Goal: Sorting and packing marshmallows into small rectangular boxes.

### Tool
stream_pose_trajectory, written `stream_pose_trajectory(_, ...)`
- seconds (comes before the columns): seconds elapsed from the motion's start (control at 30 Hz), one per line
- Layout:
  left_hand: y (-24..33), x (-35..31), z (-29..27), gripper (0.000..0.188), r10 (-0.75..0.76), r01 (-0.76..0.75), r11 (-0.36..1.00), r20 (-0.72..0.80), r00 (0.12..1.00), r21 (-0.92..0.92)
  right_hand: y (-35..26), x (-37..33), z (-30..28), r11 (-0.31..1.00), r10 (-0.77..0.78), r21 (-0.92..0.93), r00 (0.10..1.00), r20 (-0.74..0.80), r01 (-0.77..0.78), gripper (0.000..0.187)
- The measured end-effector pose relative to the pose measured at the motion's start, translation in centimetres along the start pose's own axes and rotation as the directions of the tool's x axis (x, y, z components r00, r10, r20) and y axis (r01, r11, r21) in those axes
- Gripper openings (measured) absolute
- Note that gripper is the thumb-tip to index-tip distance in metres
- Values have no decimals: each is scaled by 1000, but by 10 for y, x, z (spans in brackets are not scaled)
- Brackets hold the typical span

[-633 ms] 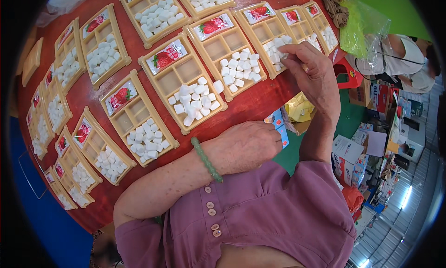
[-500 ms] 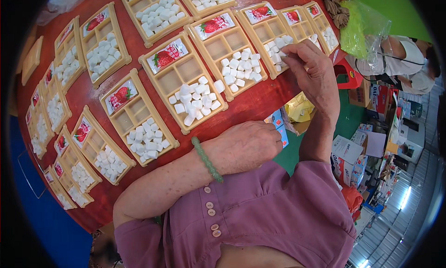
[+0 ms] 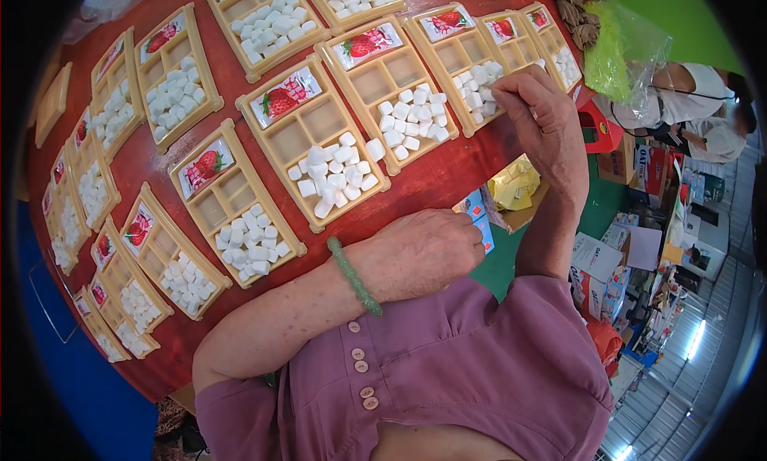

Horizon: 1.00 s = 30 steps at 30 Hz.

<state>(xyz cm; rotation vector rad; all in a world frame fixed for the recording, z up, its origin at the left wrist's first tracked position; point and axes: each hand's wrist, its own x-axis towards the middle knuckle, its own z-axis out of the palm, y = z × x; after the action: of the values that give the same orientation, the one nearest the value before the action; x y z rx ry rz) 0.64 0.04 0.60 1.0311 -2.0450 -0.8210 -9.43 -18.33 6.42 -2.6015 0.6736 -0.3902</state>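
Observation:
My right hand (image 3: 547, 121) is raised over the near end of a beige compartment tray (image 3: 451, 55), its fingertips drawn together beside a heap of white marshmallow-like pieces (image 3: 477, 87). Whatever might be between those fingers is hidden. My left hand (image 3: 439, 249), below a green bead bracelet (image 3: 354, 277), lies across in front of my body near the table edge. Its fingers are bent under, so their contents cannot be seen. The nearest trays each hold a strawberry-print sachet (image 3: 285, 96) at the far end, bare middle compartments and white pieces (image 3: 334, 173) at the near end.
More filled trays (image 3: 180, 77) stand in rows over the red table (image 3: 335, 241). One loose white piece (image 3: 375, 149) sits between two trays. An open carton with yellow packets (image 3: 515, 185) is below the edge. Plastic bags (image 3: 611, 53), stacked boxes (image 3: 595, 261) and a person (image 3: 695, 97) are at right.
My right hand has drawn back slightly to the right from the white pieces, its fingertips closer together. My left hand has stayed nearly still.

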Motion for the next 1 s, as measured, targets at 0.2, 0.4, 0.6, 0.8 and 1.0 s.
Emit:
stream_pose_trajectory(0.2, 0, 0, 0, 7, 6, -6, 1000, -11, 1000, 2, -1, 4, 7, 1000, -5, -13, 1000, -21, 5, 7)
stream_pose_trajectory(0.4, 0, 0, 1, 7, 2, -2, 1000, -10, 1000, -7, 1, 6, 6, 999, 0, -53, 1000, -10, 0, 6)
stream_pose_trajectory(0.6, 0, 0, 0, 8, 5, -5, 1000, -6, 1000, 4, -2, 12, 4, 982, 40, -184, 999, 33, -33, 8)
stream_pose_trajectory(0.8, 1, -1, 0, 10, -6, 6, 1000, 4, 1000, 4, -1, 17, 7, 977, 67, -203, 997, 26, -60, 10)
stream_pose_trajectory(1.0, 0, -1, 0, 10, 2, -2, 1000, -15, 1000, -10, 1, 15, 14, 982, 98, -161, 995, -37, -102, 12)
